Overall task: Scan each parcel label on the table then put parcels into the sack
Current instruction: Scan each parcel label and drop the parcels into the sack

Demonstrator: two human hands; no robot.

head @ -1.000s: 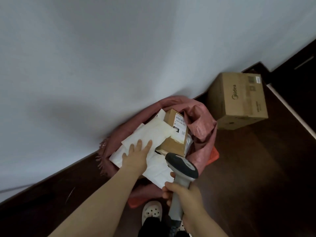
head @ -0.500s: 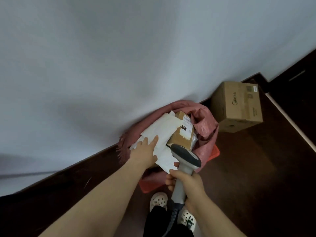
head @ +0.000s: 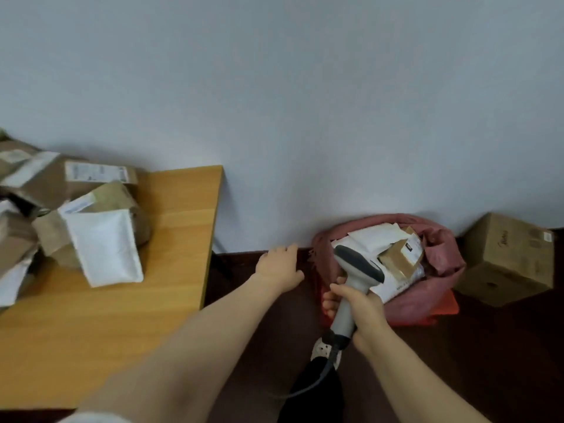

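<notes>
A pink sack (head: 439, 251) sits on the floor against the wall, holding white mailers (head: 374, 239) and a small brown box (head: 399, 257). My right hand (head: 363, 312) grips the handle of a grey barcode scanner (head: 355, 267) in front of the sack. My left hand (head: 279, 265) hovers empty with fingers spread between the sack and the wooden table (head: 122, 300). On the table's left lies a heap of parcels: a white padded mailer (head: 105, 245) and brown boxes and bags with labels (head: 94, 175).
A large cardboard box (head: 509, 257) stands on the dark floor right of the sack. An orange item (head: 447, 303) shows beneath the sack. My shoe (head: 323, 351) and the scanner cable (head: 308, 389) are below the scanner. The white wall runs behind everything.
My left hand has lifted off the white mailers in the sack and moved left toward the table. The view has swung left, bringing the table and its parcels into sight.
</notes>
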